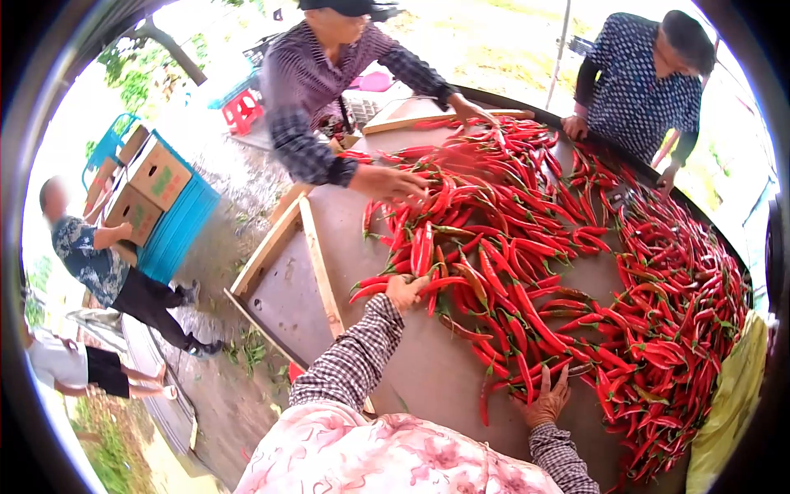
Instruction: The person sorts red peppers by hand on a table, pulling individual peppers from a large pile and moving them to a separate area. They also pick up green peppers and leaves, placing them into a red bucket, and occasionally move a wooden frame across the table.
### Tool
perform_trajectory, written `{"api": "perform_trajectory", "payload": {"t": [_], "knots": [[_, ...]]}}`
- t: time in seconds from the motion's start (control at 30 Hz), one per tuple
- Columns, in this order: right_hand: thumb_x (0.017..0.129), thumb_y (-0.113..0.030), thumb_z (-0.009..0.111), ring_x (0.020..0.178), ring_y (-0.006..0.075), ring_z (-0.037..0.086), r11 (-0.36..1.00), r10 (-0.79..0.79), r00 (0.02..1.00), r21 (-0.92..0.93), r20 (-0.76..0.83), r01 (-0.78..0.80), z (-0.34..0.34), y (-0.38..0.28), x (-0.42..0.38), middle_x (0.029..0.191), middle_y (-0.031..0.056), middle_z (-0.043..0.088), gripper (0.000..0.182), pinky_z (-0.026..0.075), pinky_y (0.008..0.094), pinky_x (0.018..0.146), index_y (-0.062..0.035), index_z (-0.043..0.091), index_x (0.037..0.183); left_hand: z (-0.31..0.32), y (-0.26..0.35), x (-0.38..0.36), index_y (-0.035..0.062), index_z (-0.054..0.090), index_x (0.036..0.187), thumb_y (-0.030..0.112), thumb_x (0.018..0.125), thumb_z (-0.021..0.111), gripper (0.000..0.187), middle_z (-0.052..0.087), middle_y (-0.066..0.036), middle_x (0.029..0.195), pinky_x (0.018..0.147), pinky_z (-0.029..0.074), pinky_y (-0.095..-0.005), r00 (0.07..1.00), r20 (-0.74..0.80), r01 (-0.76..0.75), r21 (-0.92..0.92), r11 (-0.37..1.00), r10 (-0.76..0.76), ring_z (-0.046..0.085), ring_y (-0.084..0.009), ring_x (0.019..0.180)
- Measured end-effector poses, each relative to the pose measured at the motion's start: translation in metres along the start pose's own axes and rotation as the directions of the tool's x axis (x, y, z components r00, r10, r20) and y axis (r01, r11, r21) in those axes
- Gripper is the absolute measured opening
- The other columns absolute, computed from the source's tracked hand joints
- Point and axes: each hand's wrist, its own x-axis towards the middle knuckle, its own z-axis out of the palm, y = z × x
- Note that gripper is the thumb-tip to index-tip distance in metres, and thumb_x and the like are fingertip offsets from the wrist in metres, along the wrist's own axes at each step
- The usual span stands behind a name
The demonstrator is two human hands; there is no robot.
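Observation:
Long red chili peppers with green stems lie in a large heap across a grey-brown table. At the heap's near left edge, my left hand is closed, its fingers bent around a red chili pepper that points to the right. Lower down, my right hand rests at the near edge of the heap with fingers apart, touching several peppers. Checked sleeves cover both my forearms, and a pink patterned garment fills the bottom of the view.
Wooden strips form a corner at the table's left. Across the table, one person reaches into the peppers; another stands at the far right edge. Yellow cloth hangs at right. A person on the left handles cardboard boxes on a blue cart.

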Motion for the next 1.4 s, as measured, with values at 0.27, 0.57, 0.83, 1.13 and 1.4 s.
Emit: {"api": "perform_trajectory", "payload": {"t": [0.27,0.57,0.83,1.13,1.4], "knots": [[0.057,-0.022,0.082,0.126,0.0436,0.032,0.899,-0.359,0.898,0.166,-0.254,0.406,-0.003,-0.027,0.082,0.140,0.0247,0.026,0.089,0.033,0.0474,0.101,-0.0159,0.036,0.133,0.011,-0.034,-0.112,0.0072,0.053,0.091,0.032,0.090,0.057,0.025,0.049,0.000,0.068,0.042,0.030,-0.0231,0.946,0.324,0.136,-0.383,0.914,-0.005,0.046,-0.0102,0.053],[0.078,-0.018,0.072,0.086,0.0145,0.057,0.434,-0.108,0.994,0.900,-0.002,0.049,-0.046,-0.123,0.114,0.093,0.0033,0.062,0.038,0.047,0.0291,0.079,-0.0010,0.055,0.108,0.013,-0.024,-0.155,0.0058,0.051,0.089,0.023,0.091,0.054,0.018,0.048,-0.004,0.065,0.049,0.032,-0.0246,0.837,0.537,0.206,-0.487,0.849,0.106,0.046,-0.0145,0.056],[0.085,-0.031,0.063,0.098,0.0265,0.058,-0.527,-0.478,0.735,0.513,0.481,-0.678,-0.037,-0.126,0.041,0.107,0.0124,0.061,0.035,0.048,0.0438,0.084,-0.0065,0.053,0.107,0.052,-0.041,-0.185,0.0052,0.053,0.078,0.020,0.090,0.053,0.020,0.042,-0.001,0.058,0.042,0.027,-0.0246,0.484,0.848,0.424,-0.012,0.905,-0.215,0.038,-0.0104,0.047],[0.088,-0.020,0.058,0.071,0.0206,0.055,-0.762,-0.021,0.895,0.573,0.446,-0.304,-0.045,-0.047,0.029,0.077,0.0067,0.056,0.012,0.046,0.0390,0.068,-0.0103,0.052,0.089,0.051,-0.056,-0.183,0.0094,0.050,0.070,0.024,0.090,0.057,0.025,0.041,0.003,0.055,0.041,0.029,-0.0242,0.737,0.582,0.212,0.284,0.935,-0.344,0.037,-0.0087,0.043],[0.084,-0.015,0.063,0.053,0.0147,0.054,-0.036,0.389,0.789,0.863,0.476,-0.504,-0.005,-0.007,-0.034,0.066,0.0038,0.055,0.014,0.045,0.0280,0.047,-0.0067,0.053,0.088,0.038,-0.029,-0.055,0.0093,0.053,0.104,0.009,0.082,0.053,0.022,0.058,-0.016,0.087,0.067,0.049,-0.0419,0.833,0.353,-0.507,0.795,0.332,0.426,0.061,-0.0348,0.080]]}}
